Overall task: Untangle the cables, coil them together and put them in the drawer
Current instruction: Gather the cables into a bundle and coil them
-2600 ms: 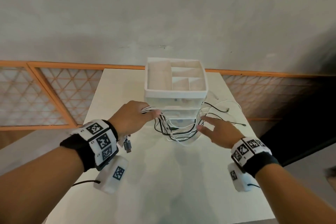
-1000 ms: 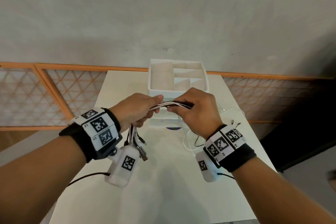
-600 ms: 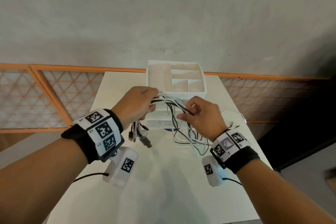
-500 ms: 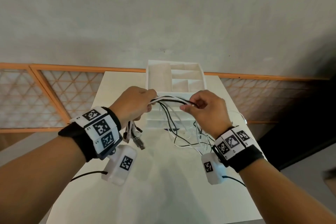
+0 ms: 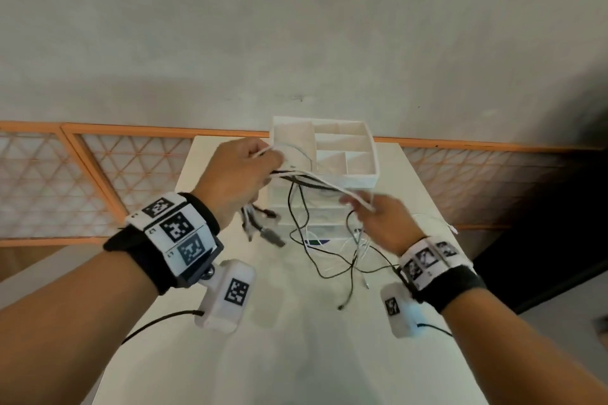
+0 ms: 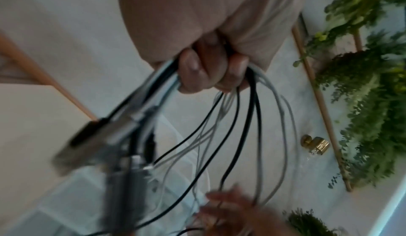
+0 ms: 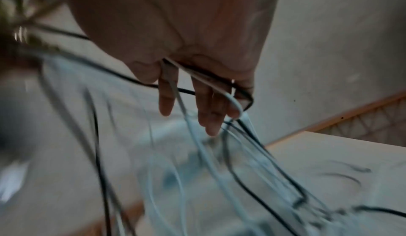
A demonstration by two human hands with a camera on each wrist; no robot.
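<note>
A bundle of black and white cables (image 5: 316,181) stretches between my two hands above the white table (image 5: 296,345). My left hand (image 5: 243,174) grips one end of the bundle in a fist in front of the drawer unit's top tray (image 5: 357,179). In the left wrist view its fingers (image 6: 208,73) curl round the cables (image 6: 252,118), and the plugs (image 6: 105,135) dangle below. My right hand (image 5: 378,220) is lower and to the right, and the cables (image 7: 222,100) run between its fingers (image 7: 208,114). Loose lengths (image 5: 332,265) hang down onto the table.
The white drawer unit (image 5: 316,217) stands at the table's far middle with its drawer fronts facing me. An orange lattice railing (image 5: 98,174) runs behind the table under a grey wall. One white cable end (image 5: 451,227) lies near the right edge.
My right hand has slid down and right along the cables, away from the left. The left hand has risen a little toward the tray, still gripping the bundle.
</note>
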